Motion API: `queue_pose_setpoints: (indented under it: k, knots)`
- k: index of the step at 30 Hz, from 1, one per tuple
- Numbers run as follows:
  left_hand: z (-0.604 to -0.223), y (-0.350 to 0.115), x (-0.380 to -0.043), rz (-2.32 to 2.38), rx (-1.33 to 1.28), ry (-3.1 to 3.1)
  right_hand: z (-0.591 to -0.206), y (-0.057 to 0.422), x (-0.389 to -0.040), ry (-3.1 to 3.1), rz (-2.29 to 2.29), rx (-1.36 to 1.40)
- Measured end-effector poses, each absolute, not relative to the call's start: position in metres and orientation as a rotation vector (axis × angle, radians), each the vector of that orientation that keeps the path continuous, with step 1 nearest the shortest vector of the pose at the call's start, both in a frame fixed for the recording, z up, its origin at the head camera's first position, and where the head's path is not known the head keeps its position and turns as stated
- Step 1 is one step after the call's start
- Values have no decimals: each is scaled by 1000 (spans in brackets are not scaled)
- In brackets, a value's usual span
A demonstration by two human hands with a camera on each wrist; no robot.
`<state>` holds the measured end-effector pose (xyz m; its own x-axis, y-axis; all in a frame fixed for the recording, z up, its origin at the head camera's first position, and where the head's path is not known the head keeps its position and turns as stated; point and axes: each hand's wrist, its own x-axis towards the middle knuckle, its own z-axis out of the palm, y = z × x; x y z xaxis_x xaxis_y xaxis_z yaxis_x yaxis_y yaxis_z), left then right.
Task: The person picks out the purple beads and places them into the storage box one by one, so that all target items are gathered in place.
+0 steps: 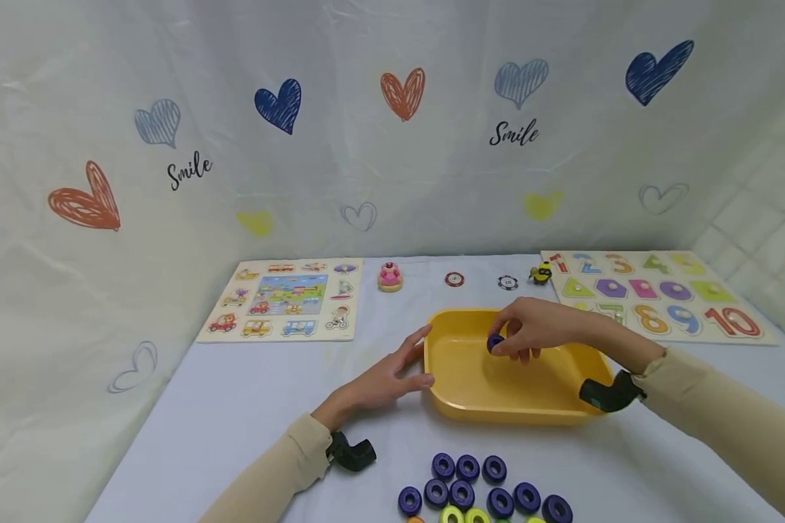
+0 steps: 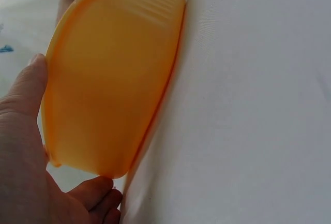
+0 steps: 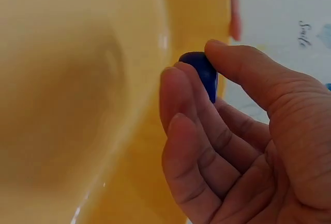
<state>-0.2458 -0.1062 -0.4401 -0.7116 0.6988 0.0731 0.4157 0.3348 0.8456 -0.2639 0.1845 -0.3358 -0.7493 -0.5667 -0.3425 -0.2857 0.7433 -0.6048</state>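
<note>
A yellow plastic tray [image 1: 451, 378] stands on the white table. My left hand [image 1: 382, 379] rests at its left side, fingers extended to the rim and thumb at the front left corner; the left wrist view shows the same hand against the tray's outer wall [image 2: 108, 79]. Over the tray's inside, my right hand [image 1: 530, 330] pinches a dark purple ring [image 1: 494, 342] between thumb and fingers. In the right wrist view the ring [image 3: 200, 69] is partly covered by the fingertips. Several like purple rings [image 1: 461, 494] lie in front of the tray.
Yellow-green rings [image 1: 477, 516] and a bit of orange show at the bottom edge. Behind lie a vehicle puzzle board [image 1: 288, 299], a number puzzle board [image 1: 654, 294], a pink figure [image 1: 389, 277], two chips, the red one [image 1: 454, 279] nearer the figure, and a bee figure [image 1: 541, 273].
</note>
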Motion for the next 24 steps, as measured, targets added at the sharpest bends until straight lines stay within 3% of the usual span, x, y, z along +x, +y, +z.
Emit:
queue_pose_setpoints:
  k: [9, 24]
  knots:
    - [-444, -102, -245, 1301, 971, 2298, -366, 147, -295, 2409, -596, -659]
    - [-433, -106, -243, 1258, 974, 2318, -371, 111, -291, 2529, -650, -655]
